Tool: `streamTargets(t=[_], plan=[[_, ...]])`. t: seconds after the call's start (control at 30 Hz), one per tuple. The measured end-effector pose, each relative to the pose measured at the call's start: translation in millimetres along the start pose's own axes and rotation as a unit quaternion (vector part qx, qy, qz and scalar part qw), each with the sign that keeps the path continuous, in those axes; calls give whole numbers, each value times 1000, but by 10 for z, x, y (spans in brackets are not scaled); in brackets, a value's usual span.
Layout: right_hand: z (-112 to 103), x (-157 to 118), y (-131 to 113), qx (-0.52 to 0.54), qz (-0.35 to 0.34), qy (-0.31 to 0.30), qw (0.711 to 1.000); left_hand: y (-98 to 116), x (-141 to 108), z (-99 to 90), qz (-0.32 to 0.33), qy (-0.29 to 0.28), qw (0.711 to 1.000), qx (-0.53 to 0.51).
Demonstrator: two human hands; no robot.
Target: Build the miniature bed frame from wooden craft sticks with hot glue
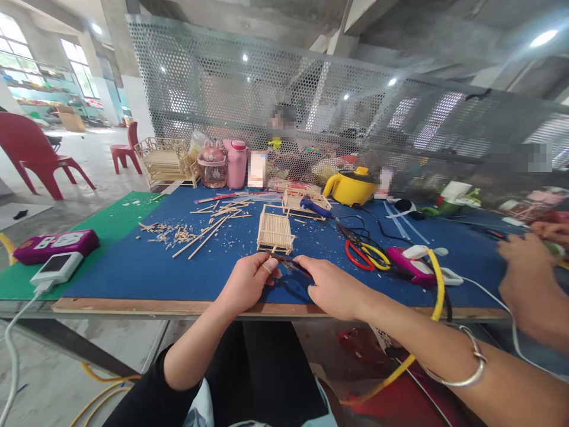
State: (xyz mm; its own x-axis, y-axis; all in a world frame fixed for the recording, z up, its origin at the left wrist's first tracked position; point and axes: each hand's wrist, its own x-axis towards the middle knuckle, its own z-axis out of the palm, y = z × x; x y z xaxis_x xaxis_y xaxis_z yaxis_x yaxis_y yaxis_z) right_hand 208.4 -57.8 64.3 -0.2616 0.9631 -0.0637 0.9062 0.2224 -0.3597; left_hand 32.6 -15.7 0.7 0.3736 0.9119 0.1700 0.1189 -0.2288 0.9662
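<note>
Over the blue-topped surface [151, 270], the left hand [245, 283] and right hand [333, 286] sit close together, just short of a pale, slatted wooden-stick frame [274, 228], likely light and stiff but fragile at its joints; best held by its outer rails. The right wraps a slim dark tool [283, 258]; whether the left grips anything, I cannot tell.

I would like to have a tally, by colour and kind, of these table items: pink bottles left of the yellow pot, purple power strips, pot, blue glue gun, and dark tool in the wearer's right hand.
Pink bottles: 2
Purple power strips: 2
Yellow pot: 1
Blue glue gun: 1
Dark tool in right hand: 1
Total: 7
</note>
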Motion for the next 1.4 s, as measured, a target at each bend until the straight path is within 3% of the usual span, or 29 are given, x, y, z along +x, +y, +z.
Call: streamTargets(t=[0.23, 0.53, 0.6, 0.7, 0.77, 0.83, 0.9, 1.0, 1.1, 1.27, 1.4], plan=[[111, 22, 39, 68, -22, -2, 997, 9, -3, -17, 11, 7, 999, 34], [151, -7, 64, 68, -28, 18, 997, -30, 4, -38, 57, -28, 998, 0], [149, 0, 58, 73, -29, 25, 997, -29, -11, 22, 48, 12, 999, -23], [118, 49, 49, 99, -49, 43, 993, 3, -92, 132, 12, 124, 987, -103], [70, 97, 58, 111, -63, 48, 991, 44, -156, 145, 5, 141, 980, -143], [3, 141, 88, 108, -70, 29, 991, 88, -168, 61, 18, 154, 986, -63], [-68, 174, 135, 95, -78, -3, 992, 121, -91, -103, 27, 164, 976, 143], [-135, 232, 214, 70, -83, -30, 994, 142, 172, -343, -17, 44, 919, 392], [-142, 354, 284, 50, -73, -44, 995, 130, 485, -420, -29, -14, 901, 433], [-164, 687, 403, 50, -88, -28, 995, 70, 903, -378, -25, -6, 894, 447], [-204, 832, 486, 47, -87, -6, 995, 60, 1063, -444, -28, 11, 897, 442]])
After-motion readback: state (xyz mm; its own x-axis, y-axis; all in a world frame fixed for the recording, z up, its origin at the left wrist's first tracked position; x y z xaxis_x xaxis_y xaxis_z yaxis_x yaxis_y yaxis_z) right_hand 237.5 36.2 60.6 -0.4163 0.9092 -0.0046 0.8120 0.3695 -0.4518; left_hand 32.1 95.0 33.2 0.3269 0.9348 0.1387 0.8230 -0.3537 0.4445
